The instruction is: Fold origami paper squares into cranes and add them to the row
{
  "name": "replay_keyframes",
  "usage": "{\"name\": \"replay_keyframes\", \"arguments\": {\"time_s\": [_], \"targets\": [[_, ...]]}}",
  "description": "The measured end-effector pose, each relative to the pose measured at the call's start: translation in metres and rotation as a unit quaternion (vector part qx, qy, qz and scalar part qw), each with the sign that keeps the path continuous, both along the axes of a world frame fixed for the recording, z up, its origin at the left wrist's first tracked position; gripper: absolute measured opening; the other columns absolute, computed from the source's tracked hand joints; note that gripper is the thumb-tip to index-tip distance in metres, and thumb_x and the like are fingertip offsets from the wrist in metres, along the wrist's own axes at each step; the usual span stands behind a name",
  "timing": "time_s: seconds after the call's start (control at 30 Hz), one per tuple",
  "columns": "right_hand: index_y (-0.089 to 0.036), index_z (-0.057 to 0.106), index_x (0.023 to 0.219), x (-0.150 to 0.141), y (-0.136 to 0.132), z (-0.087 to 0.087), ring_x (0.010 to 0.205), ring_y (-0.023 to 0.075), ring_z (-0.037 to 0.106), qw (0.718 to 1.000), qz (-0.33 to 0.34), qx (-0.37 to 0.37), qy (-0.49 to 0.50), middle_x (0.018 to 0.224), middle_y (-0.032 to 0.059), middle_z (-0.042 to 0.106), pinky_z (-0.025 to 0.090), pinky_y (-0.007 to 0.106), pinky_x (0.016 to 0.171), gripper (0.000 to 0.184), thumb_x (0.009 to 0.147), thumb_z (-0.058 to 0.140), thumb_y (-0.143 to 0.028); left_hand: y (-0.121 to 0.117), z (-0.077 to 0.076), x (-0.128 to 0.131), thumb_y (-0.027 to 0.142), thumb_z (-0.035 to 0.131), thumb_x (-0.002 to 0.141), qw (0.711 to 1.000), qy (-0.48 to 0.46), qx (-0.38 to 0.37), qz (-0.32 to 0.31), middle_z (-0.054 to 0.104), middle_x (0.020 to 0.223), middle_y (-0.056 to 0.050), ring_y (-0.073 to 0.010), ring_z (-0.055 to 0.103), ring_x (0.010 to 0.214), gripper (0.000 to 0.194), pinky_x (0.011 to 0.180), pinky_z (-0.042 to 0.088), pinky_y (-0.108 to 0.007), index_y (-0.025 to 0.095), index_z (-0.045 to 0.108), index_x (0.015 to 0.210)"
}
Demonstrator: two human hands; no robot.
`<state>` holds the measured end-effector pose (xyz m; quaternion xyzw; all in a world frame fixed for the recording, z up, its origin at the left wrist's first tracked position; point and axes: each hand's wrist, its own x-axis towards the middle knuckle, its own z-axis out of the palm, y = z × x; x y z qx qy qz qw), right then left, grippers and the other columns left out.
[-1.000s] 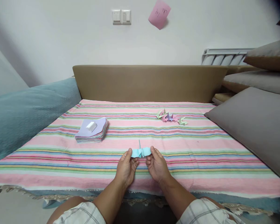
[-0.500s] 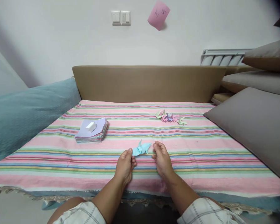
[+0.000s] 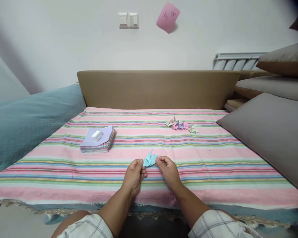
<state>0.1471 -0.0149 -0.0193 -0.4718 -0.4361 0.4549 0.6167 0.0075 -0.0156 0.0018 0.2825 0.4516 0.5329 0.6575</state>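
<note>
A small light-blue folded paper crane is held just above the striped cloth near its front edge. My left hand pinches its left end between thumb and fingers. My right hand pinches its right end the same way. Both hands are closed on the paper, with the crane's points sticking up between them.
A stack of coloured paper squares with a small white block on top lies at the left of the striped bedcover. Several finished paper cranes lie at the back right. Grey cushions flank the right, a teal blanket the left.
Both hands held the crane stretched wide, the right hand let go briefly, and now it pinches the crane again. The crane is less spread out than a second ago.
</note>
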Motion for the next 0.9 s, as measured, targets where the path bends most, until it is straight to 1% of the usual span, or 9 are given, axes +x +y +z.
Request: {"name": "replay_keyframes", "arguments": {"time_s": [0.17, 0.3, 0.43, 0.6, 0.73, 0.9], "targets": [[-0.018, 0.066, 0.076, 0.0005, -0.0004, 0.0030, 0.065, 0.0152, 0.057, 1.000, -0.001, -0.003, 0.004, 0.069, 0.0007, 0.065, 0.045, 0.027, 0.064, 0.023, 0.068, 0.069, -0.040, 0.0001, -0.0013, 0.0001, 0.044, 0.078, 0.056, 1.000, -0.003, 0.003, 0.000, 0.051, 0.050, 0.007, -0.0037, 0.046, 0.042, 0.041, 0.044, 0.044, -0.016, 0.016, 0.052, 0.070], [-0.018, 0.066, 0.074, 0.0008, 0.0000, 0.0051, 0.064, 0.0150, 0.057, 1.000, -0.002, -0.015, -0.016, 0.069, 0.0009, 0.066, 0.044, 0.027, 0.064, 0.023, 0.067, 0.070, -0.039, -0.0001, -0.0015, 0.0003, 0.045, 0.078, 0.056, 1.000, -0.006, 0.002, 0.005, 0.051, 0.050, 0.007, -0.0037, 0.046, 0.041, 0.041, 0.043, 0.044, -0.016, 0.016, 0.052, 0.071], [-0.018, 0.066, 0.073, 0.0015, -0.0003, 0.0052, 0.058, 0.0139, 0.054, 0.999, -0.009, -0.023, -0.024, 0.065, 0.0001, 0.064, 0.042, 0.026, 0.057, 0.024, 0.067, 0.069, -0.041, -0.0008, -0.0007, 0.0005, 0.044, 0.077, 0.058, 1.000, -0.012, 0.003, 0.006, 0.051, 0.051, 0.007, -0.0040, 0.047, 0.042, 0.040, 0.044, 0.044, -0.016, 0.016, 0.052, 0.071], [-0.018, 0.065, 0.074, 0.0018, 0.0009, 0.0015, 0.051, 0.0113, 0.047, 1.000, -0.006, -0.026, -0.001, 0.059, -0.0018, 0.060, 0.034, 0.022, 0.047, 0.027, 0.067, 0.069, -0.044, -0.0009, -0.0007, 0.0014, 0.045, 0.078, 0.056, 1.000, -0.014, 0.001, 0.014, 0.051, 0.050, 0.007, -0.0043, 0.047, 0.042, 0.042, 0.043, 0.045, -0.016, 0.017, 0.051, 0.072], [-0.018, 0.064, 0.073, 0.0016, 0.0018, 0.0005, 0.049, 0.0103, 0.045, 1.000, -0.010, -0.025, 0.006, 0.058, -0.0029, 0.058, 0.033, 0.022, 0.047, 0.026, 0.067, 0.069, -0.043, -0.0009, -0.0021, 0.0020, 0.045, 0.078, 0.055, 0.999, -0.011, 0.010, 0.028, 0.051, 0.050, 0.008, -0.0044, 0.047, 0.042, 0.044, 0.043, 0.044, -0.016, 0.018, 0.048, 0.072], [-0.018, 0.064, 0.074, 0.0020, 0.0020, -0.0003, 0.050, 0.0098, 0.045, 1.000, -0.009, -0.021, -0.002, 0.058, -0.0032, 0.057, 0.034, 0.022, 0.048, 0.025, 0.069, 0.068, -0.042, -0.0015, -0.0030, 0.0024, 0.045, 0.076, 0.058, 0.999, -0.008, 0.017, 0.027, 0.051, 0.052, 0.008, -0.0045, 0.048, 0.044, 0.044, 0.045, 0.044, -0.016, 0.018, 0.046, 0.073]]}}
